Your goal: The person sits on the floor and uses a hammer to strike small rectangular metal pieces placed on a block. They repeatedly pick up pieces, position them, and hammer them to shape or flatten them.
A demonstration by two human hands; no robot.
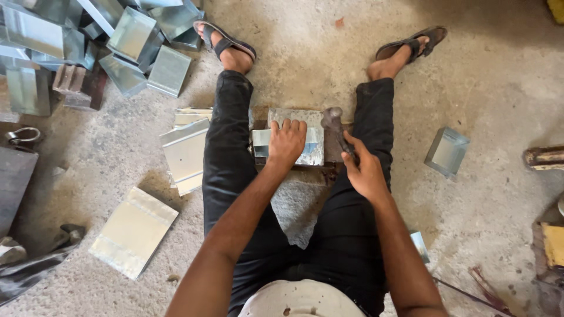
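I sit on the concrete floor with my legs spread. Between them a shiny sheet-metal piece (312, 147) lies on a dark iron block (329, 167). My left hand (286, 142) presses flat on the sheet, fingers curled over its far part. My right hand (365, 169) grips the handle of a hammer (333, 120), whose dark head rests at the sheet's right edge.
A heap of folded sheet-metal boxes (135, 41) fills the upper left. Flat metal pieces (185, 152) lie beside my left leg, another (133, 230) nearer. One small metal box (447, 151) sits at the right. Dark tools lie at the left and right edges.
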